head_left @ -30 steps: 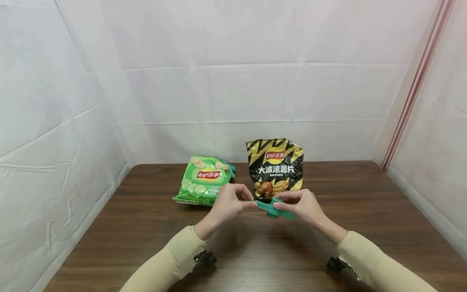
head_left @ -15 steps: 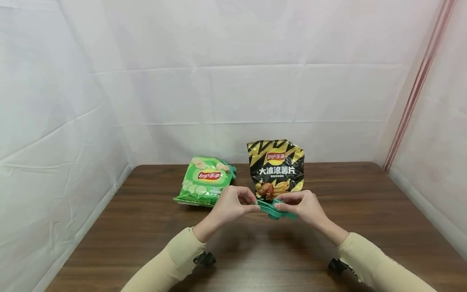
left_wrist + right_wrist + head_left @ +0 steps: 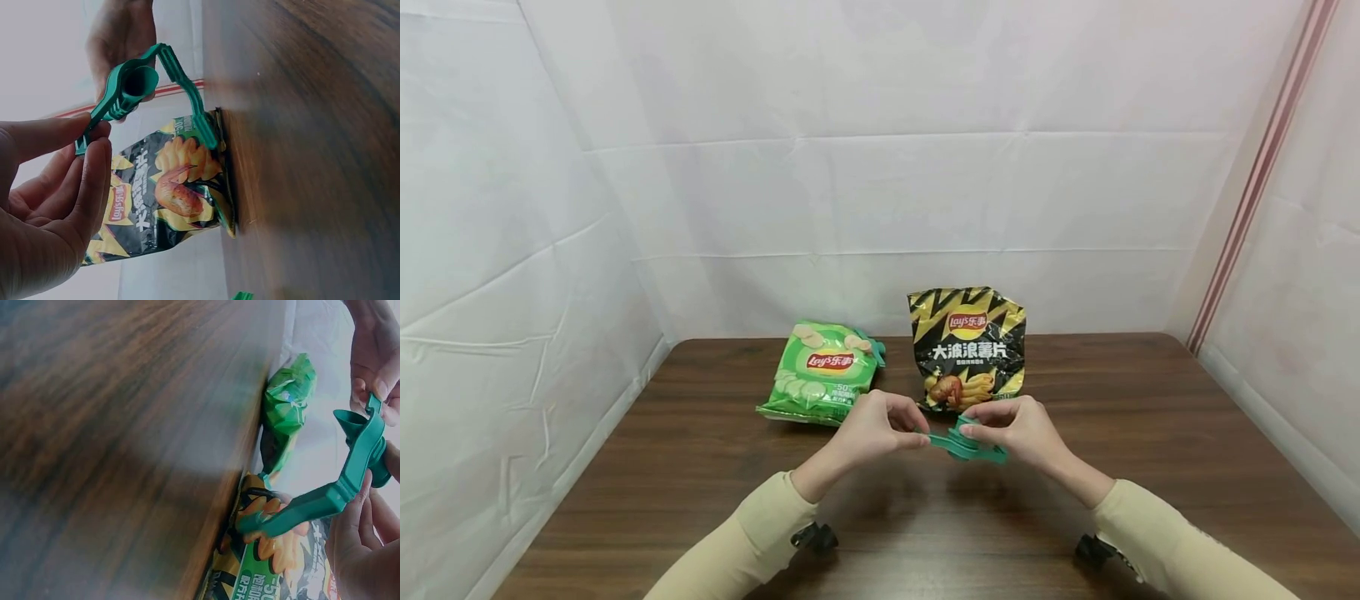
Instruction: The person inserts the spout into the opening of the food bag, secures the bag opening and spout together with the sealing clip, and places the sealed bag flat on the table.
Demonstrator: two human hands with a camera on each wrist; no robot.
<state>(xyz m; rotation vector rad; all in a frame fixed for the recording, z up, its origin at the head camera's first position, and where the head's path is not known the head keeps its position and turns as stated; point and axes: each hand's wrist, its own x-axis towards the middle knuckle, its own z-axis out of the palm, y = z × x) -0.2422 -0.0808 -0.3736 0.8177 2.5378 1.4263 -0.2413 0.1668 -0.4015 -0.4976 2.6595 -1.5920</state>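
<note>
A teal plastic bag clip (image 3: 966, 447) is held between both hands just above the brown table (image 3: 700, 467). My left hand (image 3: 917, 433) pinches the tip of one clip arm. My right hand (image 3: 973, 425) grips the other end, fingers curled over it. In the left wrist view the clip (image 3: 144, 94) is spread open in a V. The right wrist view shows the same splayed clip (image 3: 337, 481). Behind the hands a black and yellow chip bag (image 3: 967, 342) stands upright. Left of it lies a green chip bag (image 3: 820, 371).
A second teal clip (image 3: 872, 343) sits on the top edge of the green bag. White sheeting walls in the table on the left, back and right. Bare wood lies around the hands and towards the table's near edge.
Both hands and the clip have sunk slightly and come a little nearer to me. The right hand's fingers have curled further over the clip. The bags have not moved.
</note>
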